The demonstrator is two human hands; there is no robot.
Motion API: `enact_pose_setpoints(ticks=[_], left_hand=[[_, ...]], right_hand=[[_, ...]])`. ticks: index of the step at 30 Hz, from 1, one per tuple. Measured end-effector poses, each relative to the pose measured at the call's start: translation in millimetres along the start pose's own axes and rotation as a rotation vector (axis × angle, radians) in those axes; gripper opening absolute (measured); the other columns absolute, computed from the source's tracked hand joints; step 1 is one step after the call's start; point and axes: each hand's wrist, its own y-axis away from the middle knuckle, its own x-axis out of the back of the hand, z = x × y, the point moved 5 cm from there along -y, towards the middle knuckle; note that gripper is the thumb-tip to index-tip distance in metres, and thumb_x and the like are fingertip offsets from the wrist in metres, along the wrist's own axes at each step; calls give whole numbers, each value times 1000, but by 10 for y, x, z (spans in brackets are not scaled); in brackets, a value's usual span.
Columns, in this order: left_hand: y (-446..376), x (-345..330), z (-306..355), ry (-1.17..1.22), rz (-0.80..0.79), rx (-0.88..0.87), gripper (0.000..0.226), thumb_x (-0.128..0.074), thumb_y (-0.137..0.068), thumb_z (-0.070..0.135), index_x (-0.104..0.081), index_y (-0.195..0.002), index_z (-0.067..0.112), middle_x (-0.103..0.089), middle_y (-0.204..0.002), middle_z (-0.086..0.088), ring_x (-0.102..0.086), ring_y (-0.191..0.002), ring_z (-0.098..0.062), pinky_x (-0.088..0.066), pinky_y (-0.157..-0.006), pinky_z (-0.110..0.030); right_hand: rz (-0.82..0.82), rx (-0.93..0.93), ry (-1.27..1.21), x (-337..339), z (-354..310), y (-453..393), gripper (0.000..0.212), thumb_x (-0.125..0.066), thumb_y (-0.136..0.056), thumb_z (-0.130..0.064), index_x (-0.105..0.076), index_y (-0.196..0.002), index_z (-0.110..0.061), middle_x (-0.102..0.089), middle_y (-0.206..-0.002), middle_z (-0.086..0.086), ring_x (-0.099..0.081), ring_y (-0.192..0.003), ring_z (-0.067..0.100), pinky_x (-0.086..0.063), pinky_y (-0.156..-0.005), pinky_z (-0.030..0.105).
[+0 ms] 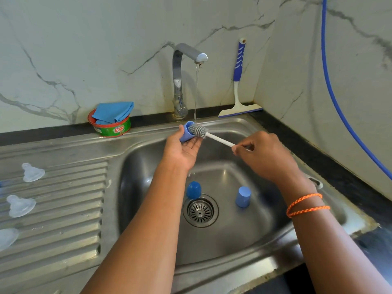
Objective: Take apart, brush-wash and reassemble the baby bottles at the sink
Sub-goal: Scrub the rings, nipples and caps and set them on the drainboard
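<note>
1. The left hand (184, 148) is held palm up over the far side of the sink (233, 247), and its grip is curled around a blue cap (187, 132): the thumb lies on the cap's left side and the fingers cradle it from below, with the open mouth turned to the right.
2. The right hand (263, 154) pinches the white handle of a bottle brush (200, 132) between thumb and forefinger, with the other fingers curled in; the grip is clamped on the handle's near end.
3. The brush's grey bristle head sits at the cap's mouth, partly inside it, with the handle slanting down to the right.
4. Water runs in a thin stream from the tap (180, 81) and falls just behind the cap and brush head.
5. Two more blue caps stand in the basin: a darker cap (193, 189) at the far left edge of the drain (200, 211), and a lighter cap (243, 196) to the right of it.
6. Three clear teats lie on the ribbed drainboard at the left: a far teat (32, 172), a middle teat (20, 205) and a near teat (8, 237).
7. On the worktop behind the sink sit a soap tub (111, 129) with a blue cloth (114, 111) in it and, at the right, a squeegee (238, 85) leaning on the wall.
8. An orange thread band (307, 205) circles the right wrist.
</note>
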Motion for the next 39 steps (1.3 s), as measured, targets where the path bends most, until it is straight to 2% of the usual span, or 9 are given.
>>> enact_pose_setpoints(ticks=[4, 8, 14, 18, 25, 28, 32, 35, 39], left_hand=[[-10, 17, -38, -209, 15, 6, 33, -71, -97, 15, -58, -123, 0, -68, -120, -28, -72, -108, -40, -61, -91, -49], [-31, 36, -101, -380, 36, -12, 34, -73, -97, 16, -58, -124, 3, -69, -116, -24, -75, -103, -37, -60, -95, -51], [-76, 170, -33, -303, 97, -11, 34, -72, -98, 19, -59, -124, 1, -70, -118, -24, -76, -96, -37, -63, -85, -48], [-68, 129, -22, -337, 94, -47, 36, -72, -97, 14, -59, -128, 4, -69, -116, -22, -76, -98, -34, -60, -96, -50], [-31, 9, -76, -534, -12, -128, 37, -70, -98, 12, -64, -134, 17, -69, -124, -16, -73, -109, -29, -61, -92, -41], [16, 33, -111, -305, -74, 6, 39, -70, -98, 17, -59, -134, 6, -72, -123, -22, -75, -106, -34, -60, -97, -45], [49, 6, -102, -63, -34, 27, 40, -73, -95, 16, -58, -129, -1, -72, -118, -25, -75, -106, -37, -59, -98, -49], [29, 69, 55, -208, 126, -169, 37, -72, -97, 11, -60, -131, 3, -70, -120, -21, -74, -102, -31, -64, -81, -40], [91, 73, 453, -920, 266, -768, 47, -79, -86, 5, -72, -123, 33, -69, -123, 3, -68, -104, -16, -62, -83, -31]], right_hand=[[11, -25, 163, 91, 22, 10, 20, -66, -98, -49, -80, -108, -38, -67, -105, 3, -63, -93, 31, -43, -75, 35], [-71, 24, 205, 96, -40, 3, 20, -70, -96, -47, -82, -109, -38, -72, -103, 5, -66, -94, 34, -55, -81, 42], [80, 37, 252, 11, -131, -1, 25, -66, -100, -49, -81, -115, -37, -73, -110, 8, -67, -98, 39, -48, -74, 38], [70, -42, 250, -121, -94, -69, 25, -66, -98, -47, -80, -108, -27, -71, -103, 10, -65, -90, 39, -45, -70, 36], [-106, -125, -180, -234, 82, -109, 24, -79, -91, -36, -83, -72, -22, -60, -54, -4, -54, -56, 16, -44, -58, 29], [-235, -259, -449, -366, 82, -50, 35, -66, -103, -30, -81, -81, -7, -52, -53, 2, -40, -40, 11, -32, -41, 20], [-445, -328, -665, -462, -37, 41, 46, -50, -112, -33, -76, -99, 3, -44, -58, 0, -32, -44, 8, -24, -39, 19], [-435, -276, -563, -423, -33, 55, 44, -52, -111, -32, -78, -96, 0, -46, -59, 3, -34, -44, 9, -26, -41, 20], [-285, -198, -233, -402, -19, -15, 33, -67, -101, -37, -81, -78, -17, -63, -62, 4, -51, -45, 15, -43, -45, 26]])
